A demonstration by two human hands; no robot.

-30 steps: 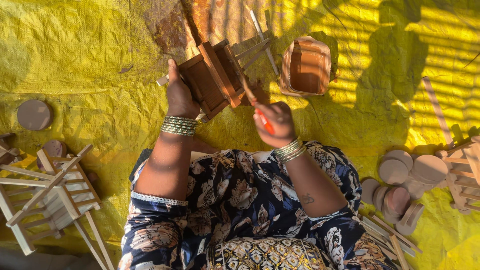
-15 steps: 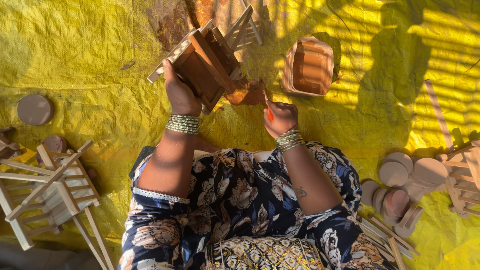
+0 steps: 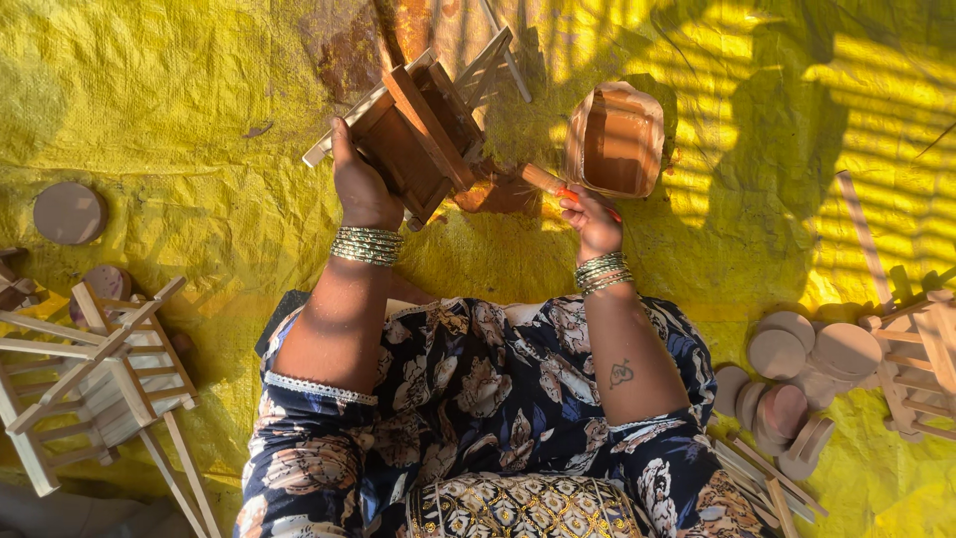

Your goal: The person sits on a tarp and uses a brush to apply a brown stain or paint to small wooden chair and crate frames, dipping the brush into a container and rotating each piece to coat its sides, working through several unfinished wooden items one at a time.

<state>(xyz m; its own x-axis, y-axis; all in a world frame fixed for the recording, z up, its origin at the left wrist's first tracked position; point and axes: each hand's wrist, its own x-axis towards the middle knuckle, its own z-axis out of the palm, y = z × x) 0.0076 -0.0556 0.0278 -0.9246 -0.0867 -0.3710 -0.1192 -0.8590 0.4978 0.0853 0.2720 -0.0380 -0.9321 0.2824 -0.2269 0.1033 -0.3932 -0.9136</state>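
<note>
- At the far left we see an unpainted pale wooden slatted frame (image 3: 90, 374) lying on the yellow plastic sheet (image 3: 169, 120), with a round flat wooden disc (image 3: 68, 212) well above it.
- Our left hand (image 3: 363, 189) is closed around the lower edge of a small brown-painted wooden piece of toy furniture (image 3: 418, 139), which we hold tilted above the sheet; its far slatted part is still bare wood.
- Our right hand (image 3: 593, 221) pinches the orange handle of a paintbrush (image 3: 543, 179), whose head lies against the furniture's lower right corner.
- Just beyond that hand sits a squat container of brown paint (image 3: 617, 139) on the sheet.
- At the right lies a heap of round wooden discs (image 3: 797, 369), touching one another, beside another bare wooden frame (image 3: 921, 364).
</note>
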